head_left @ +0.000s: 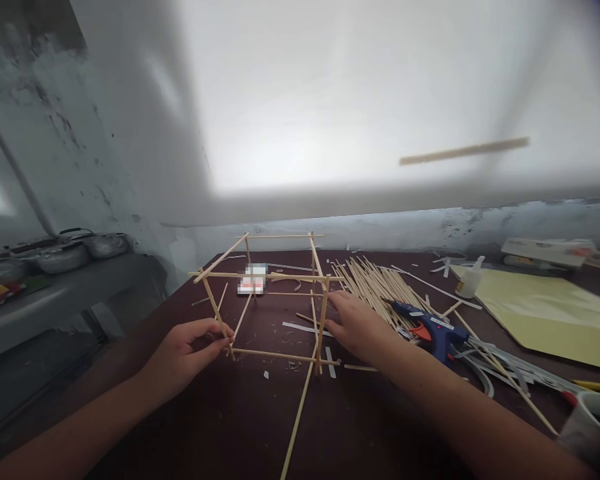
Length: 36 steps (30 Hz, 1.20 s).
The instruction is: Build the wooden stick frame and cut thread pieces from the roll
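Note:
A box-shaped frame of thin wooden sticks (275,277) stands on the dark brown table (220,427). My left hand (187,353) pinches the frame's near-left upright close to its base. My right hand (357,323) rests on the near-right side of the frame, fingers curled around its upright. A long loose stick (300,413) lies from the frame's front toward me.
A heap of several wooden sticks (380,283) lies right of the frame. A blue and orange glue gun (430,330) sits beside it, then a yellow sheet (545,310) and a small glue bottle (470,280). A cup (593,427) stands at the right edge. A shelf with clutter (55,257) is on the left.

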Motion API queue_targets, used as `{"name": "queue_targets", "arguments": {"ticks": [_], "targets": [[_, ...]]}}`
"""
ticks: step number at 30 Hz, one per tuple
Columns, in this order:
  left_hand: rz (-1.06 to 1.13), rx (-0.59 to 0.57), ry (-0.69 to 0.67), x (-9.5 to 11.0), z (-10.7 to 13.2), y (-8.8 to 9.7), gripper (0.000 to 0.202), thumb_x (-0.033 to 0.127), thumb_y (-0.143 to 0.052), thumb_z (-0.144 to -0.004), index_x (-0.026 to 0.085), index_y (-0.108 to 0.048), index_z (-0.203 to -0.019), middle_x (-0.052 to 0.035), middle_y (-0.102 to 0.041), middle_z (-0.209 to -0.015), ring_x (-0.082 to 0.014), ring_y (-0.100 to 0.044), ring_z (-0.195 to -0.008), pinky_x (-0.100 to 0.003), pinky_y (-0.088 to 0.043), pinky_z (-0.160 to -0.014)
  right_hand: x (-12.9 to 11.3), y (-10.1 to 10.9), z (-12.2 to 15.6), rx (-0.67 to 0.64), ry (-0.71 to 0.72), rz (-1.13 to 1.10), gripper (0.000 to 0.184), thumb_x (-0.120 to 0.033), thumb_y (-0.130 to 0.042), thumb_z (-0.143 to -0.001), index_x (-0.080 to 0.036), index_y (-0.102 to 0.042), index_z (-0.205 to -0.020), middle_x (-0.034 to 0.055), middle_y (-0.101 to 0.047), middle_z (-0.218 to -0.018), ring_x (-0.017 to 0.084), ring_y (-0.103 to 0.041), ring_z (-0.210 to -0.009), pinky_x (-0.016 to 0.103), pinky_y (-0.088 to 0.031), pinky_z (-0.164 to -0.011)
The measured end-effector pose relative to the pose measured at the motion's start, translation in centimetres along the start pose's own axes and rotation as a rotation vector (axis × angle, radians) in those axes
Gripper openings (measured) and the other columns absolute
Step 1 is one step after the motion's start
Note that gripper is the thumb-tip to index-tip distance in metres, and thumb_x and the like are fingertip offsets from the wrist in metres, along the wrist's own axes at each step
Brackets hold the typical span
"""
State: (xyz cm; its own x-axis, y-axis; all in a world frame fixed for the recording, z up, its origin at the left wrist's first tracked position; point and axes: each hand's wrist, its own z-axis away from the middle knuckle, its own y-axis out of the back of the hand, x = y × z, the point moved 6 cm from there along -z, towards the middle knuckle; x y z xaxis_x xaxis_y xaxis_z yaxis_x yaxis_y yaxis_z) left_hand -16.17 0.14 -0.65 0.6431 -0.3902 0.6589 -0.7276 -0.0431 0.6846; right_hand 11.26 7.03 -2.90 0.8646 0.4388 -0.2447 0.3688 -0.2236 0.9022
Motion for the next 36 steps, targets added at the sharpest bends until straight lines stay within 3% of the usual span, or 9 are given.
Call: {"name": "queue_targets", "arguments": {"ticks": [8,14,17,23,36], "targets": [[-0.008,0.008,0.012,-0.8,0.3,-0.3,0.021,0.037,-0.058,-0.088,0.02,-0.069,-0.091,-0.0053,-0.074,-0.094,-0.0218,-0.069,-0.087,-0.032,-0.056,-0.079,-0.7,0.6,0.1,-0.055,0.001,-0.094,0.021,-0.026,-0.06,-0.091,-0.017,-0.062,-0.11,0.0073,-0.063,-0.115,0.022,-0.059,-0.106,0.045,-0.047,-0.093],[-0.007,0.001,0.001,-1.3,0.5,-0.4,0.021,0.035,-0.058,-0.087,0.02,-0.069,-0.096,-0.0053,-0.074,-0.093,-0.0213,-0.069,-0.087,-0.032,-0.056,-0.08,-1.5,2.8,0.3,-0.114,-0.098,-0.203,0.016,-0.023,-0.055,-0.086,-0.02,-0.071,-0.09,0.003,-0.071,-0.085,0.019,-0.064,-0.076,0.03,-0.045,-0.067],[-0.026,0.002,-0.013,-1.5,0.6,-0.5,0.02,0.035,-0.059,-0.087,0.02,-0.069,-0.095,-0.0041,-0.073,-0.09,-0.0208,-0.067,-0.086,-0.032,-0.055,-0.079,-2.0,2.9,0.6,-0.19,-0.131,-0.25,0.014,-0.022,-0.057,-0.08,-0.022,-0.072,-0.081,0.0016,-0.072,-0.08,0.019,-0.064,-0.072,0.028,-0.043,-0.061],[-0.068,-0.022,-0.019,-1.4,0.7,-0.7,0.018,0.032,-0.056,-0.089,0.02,-0.068,-0.096,-0.0028,-0.072,-0.087,-0.0179,-0.065,-0.082,-0.03,-0.052,-0.079,-2.1,1.1,2.1,-0.423,-0.159,-0.303,0.021,-0.01,-0.057,-0.065,-0.024,-0.073,-0.069,-0.0019,-0.069,-0.062,0.015,-0.058,-0.052,0.024,-0.036,-0.046],[0.026,-0.036,-0.016,-1.3,0.7,-1.1,0.02,0.032,-0.052,-0.092,0.019,-0.066,-0.088,-0.003,-0.07,-0.088,-0.0183,-0.064,-0.085,-0.03,-0.048,-0.081,-2.1,0.6,2.5,-0.504,-0.1,-0.355,0.024,-0.011,-0.053,-0.066,-0.023,-0.072,-0.075,-0.0021,-0.072,-0.072,0.015,-0.061,-0.063,0.023,-0.04,-0.055]]}}
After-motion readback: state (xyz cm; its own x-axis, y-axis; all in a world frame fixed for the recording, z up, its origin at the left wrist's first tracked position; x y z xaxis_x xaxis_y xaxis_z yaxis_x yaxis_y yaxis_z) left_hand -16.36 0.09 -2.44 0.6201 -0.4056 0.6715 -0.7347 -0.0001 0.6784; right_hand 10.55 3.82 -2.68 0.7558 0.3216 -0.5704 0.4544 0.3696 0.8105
